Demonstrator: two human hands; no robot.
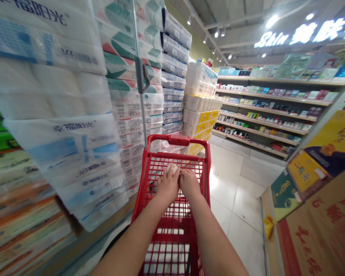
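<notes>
Both my hands are close together over the red plastic shopping cart (208, 161), their fingers meeting near its middle. My left hand (168, 187) has its fingers bent over a small whitish rounded thing (172, 167), whose kind I cannot make out. Beside it, my right hand (189, 183) is closed, with its fingertips curled inward against the left one. Whatever lies between the right fingers is hidden. Below the hands, the cart's grid sides and base show between my forearms.
Tall stacks of wrapped tissue packs (83, 153) rise close on the left, with a metal pole (143, 119) in front. Cardboard boxes (319, 226) stand on the right. Tiled floor (232, 195) leads to shelves of small packaged goods (270, 111).
</notes>
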